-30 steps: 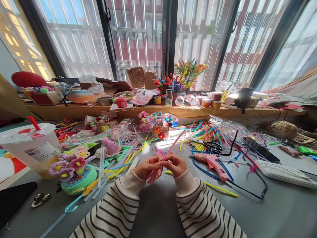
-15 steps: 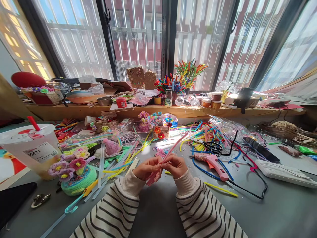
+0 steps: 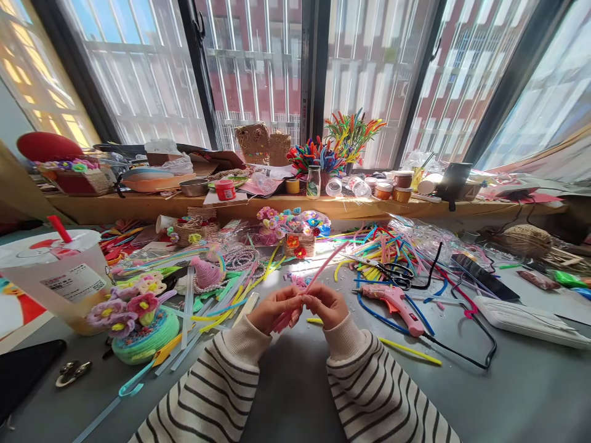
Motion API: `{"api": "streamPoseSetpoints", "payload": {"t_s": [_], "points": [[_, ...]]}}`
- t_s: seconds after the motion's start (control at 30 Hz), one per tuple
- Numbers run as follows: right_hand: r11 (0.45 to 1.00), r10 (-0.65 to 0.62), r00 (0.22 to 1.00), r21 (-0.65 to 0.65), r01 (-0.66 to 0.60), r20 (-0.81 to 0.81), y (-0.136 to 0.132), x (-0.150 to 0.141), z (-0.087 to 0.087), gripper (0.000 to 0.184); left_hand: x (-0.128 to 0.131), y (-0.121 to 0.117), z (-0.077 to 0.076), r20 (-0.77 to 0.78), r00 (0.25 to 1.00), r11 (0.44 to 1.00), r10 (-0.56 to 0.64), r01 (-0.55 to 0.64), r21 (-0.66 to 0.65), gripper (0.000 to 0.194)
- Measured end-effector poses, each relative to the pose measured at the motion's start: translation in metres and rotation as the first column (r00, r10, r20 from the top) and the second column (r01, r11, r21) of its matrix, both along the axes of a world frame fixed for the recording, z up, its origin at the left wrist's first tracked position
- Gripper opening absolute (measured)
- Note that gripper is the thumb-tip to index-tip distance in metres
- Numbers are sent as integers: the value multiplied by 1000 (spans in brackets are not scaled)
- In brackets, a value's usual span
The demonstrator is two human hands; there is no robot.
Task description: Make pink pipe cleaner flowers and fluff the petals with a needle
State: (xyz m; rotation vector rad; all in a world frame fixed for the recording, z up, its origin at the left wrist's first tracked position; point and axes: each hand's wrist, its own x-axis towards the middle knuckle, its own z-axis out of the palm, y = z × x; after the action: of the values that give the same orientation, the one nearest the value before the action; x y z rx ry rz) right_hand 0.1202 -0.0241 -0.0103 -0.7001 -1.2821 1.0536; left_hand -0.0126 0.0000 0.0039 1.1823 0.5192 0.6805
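Note:
Pink pipe cleaners (image 3: 327,263) slant up and away from between my fingers, over the middle of the grey table. My left hand (image 3: 277,311) pinches them, and part of the pink bundle shows below its fingers. Close against it, my right hand (image 3: 327,306) grips the same pipe cleaners with thumb and forefinger. The fingertips of both hands nearly meet. Just beyond them lies a small pink and purple fuzzy piece (image 3: 300,281), partly hidden. A yellow pipe cleaner (image 3: 410,351) rests to the right of my right sleeve.
On the right are a pink glue gun (image 3: 392,306), scissors (image 3: 392,274), a phone (image 3: 484,277) and a heap of coloured pipe cleaners (image 3: 369,246). To the left stand a drink cup (image 3: 69,289), a fuzzy flower pot (image 3: 145,335) and clear glue sticks (image 3: 188,307). A cluttered windowsill (image 3: 258,209) runs behind.
My fingers have shifted slightly on the pink pipe cleaners, and the upper ends lean a little lower. Both hands stay together in nearly the same place.

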Motion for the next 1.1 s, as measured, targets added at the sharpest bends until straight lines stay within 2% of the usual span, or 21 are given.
{"api": "streamPoseSetpoints", "payload": {"t_s": [0.1,0.2,0.33,0.47,0.6,0.73,0.97,1.1], "points": [[998,-45,999,-45,44,-6,3,0,-3,20,4,2,0,-140,984,990,110,-97,98,24],[982,-176,984,-68,176,8,7,2,-6,24,6,3,-1,-234,964,981,124,-84,175,26],[920,-372,928,-129,369,1,12,7,-10,28,5,3,-2,-320,939,967,127,-45,250,28],[859,-484,874,-207,468,-35,16,13,-12,33,4,4,-2,-316,933,951,175,-77,300,35],[863,-476,880,-202,464,-12,18,10,-14,34,5,5,-4,-291,927,944,238,-150,294,39],[901,-385,922,-198,385,40,18,3,-17,32,6,5,-7,-261,918,933,297,-222,283,34],[925,-306,950,-218,311,57,14,5,-15,25,7,7,-11,-236,940,962,245,-205,182,40],[921,-289,957,-273,278,1,13,6,-13,24,6,8,-11,-230,934,949,274,-224,223,34]]}}
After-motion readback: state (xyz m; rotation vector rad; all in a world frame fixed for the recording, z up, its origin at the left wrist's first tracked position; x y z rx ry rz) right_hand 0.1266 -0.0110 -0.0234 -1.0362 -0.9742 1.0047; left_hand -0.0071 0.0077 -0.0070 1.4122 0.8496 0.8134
